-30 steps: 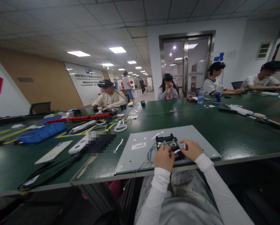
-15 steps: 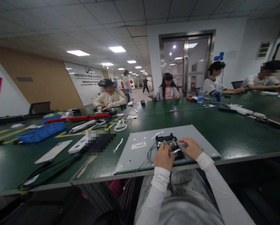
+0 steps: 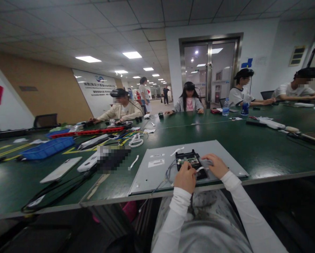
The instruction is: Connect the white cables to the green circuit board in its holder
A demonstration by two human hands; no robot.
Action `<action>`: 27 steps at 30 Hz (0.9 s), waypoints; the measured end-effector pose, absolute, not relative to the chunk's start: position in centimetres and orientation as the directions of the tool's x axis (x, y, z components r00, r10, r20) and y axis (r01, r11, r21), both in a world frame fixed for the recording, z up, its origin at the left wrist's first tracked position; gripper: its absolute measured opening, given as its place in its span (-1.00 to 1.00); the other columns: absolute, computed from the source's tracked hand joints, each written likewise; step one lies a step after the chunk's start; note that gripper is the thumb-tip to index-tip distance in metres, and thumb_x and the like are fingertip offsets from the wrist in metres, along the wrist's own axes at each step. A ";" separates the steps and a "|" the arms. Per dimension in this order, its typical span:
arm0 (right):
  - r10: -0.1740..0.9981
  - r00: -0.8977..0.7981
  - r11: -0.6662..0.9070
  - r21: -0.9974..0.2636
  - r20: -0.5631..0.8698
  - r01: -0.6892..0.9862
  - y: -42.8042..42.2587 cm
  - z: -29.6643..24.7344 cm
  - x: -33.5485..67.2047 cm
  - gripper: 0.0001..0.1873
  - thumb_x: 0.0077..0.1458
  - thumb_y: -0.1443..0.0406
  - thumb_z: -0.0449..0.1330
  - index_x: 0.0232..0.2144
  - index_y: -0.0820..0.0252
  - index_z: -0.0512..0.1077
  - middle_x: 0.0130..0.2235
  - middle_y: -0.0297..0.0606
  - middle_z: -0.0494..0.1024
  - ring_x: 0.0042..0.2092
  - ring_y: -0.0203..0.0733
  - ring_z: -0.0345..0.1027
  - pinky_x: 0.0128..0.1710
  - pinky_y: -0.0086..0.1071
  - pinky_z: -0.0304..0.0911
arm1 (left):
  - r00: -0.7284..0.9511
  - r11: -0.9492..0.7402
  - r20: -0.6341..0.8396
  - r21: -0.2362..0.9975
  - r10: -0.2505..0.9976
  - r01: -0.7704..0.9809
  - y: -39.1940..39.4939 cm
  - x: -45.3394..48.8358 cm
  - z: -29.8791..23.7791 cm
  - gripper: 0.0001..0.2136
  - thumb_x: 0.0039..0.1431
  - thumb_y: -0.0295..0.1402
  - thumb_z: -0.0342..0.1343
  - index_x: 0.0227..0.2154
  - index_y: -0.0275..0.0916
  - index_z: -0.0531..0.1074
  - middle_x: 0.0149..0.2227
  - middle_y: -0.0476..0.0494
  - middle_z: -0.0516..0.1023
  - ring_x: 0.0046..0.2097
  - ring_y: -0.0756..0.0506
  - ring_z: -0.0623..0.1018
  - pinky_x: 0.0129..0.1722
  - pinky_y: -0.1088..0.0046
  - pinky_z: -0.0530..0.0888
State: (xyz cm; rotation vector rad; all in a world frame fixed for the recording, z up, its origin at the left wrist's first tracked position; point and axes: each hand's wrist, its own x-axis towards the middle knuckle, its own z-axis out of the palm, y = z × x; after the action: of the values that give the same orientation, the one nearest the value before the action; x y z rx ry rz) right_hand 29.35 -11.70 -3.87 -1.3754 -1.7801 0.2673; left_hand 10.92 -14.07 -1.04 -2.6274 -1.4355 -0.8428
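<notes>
A grey flat metal panel (image 3: 157, 179) lies on the table edge in front of me. On it sits a black bracket (image 3: 195, 154) with a green circuit board (image 3: 190, 160). My left hand (image 3: 186, 177) rests over the bracket's near left side, its fingertips pinched at one end of a white flat strip (image 3: 201, 168). The other end runs toward my right hand (image 3: 216, 165), whose fingers are curled around a small grey piece (image 3: 207, 162) just right of the bracket. Thin grey wires (image 3: 168, 172) loop out beside my left hand. My fingers cover part of the board.
Left of the panel lie another white strip (image 3: 134, 161), a white phone (image 3: 61, 170), a blue tray (image 3: 48, 147), black cables (image 3: 59, 191) and a coiled white cable (image 3: 135, 140). Bottles (image 3: 225, 107) stand farther off. Several people sit around the green table (image 3: 255, 147).
My right hand's fingers have closed in around a grey piece that now shows. My left hand has shifted slightly right. Across the table, a person's arm has stretched out to the left.
</notes>
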 end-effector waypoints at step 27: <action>0.868 -0.050 0.396 -0.629 0.494 0.669 -11.7 -4.1 29.4 -0.41 -0.41 0.58 -0.12 -0.27 0.16 0.39 -0.20 -0.25 0.39 -0.09 -0.23 0.19 -0.04 -0.31 0.06 | 0.471 -0.568 0.550 0.007 0.690 0.823 -14.0 11.1 -2.0 -0.85 0.00 -0.56 -0.07 -0.53 -0.30 0.38 -0.31 -0.15 0.30 -0.19 -0.07 0.33 -0.23 0.44 0.35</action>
State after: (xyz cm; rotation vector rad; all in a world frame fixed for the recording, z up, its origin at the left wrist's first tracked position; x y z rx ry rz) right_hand 29.44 -11.68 -4.06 -1.3394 -1.7837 0.2873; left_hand 11.06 -13.97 -1.97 -2.4624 -1.2964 -0.7425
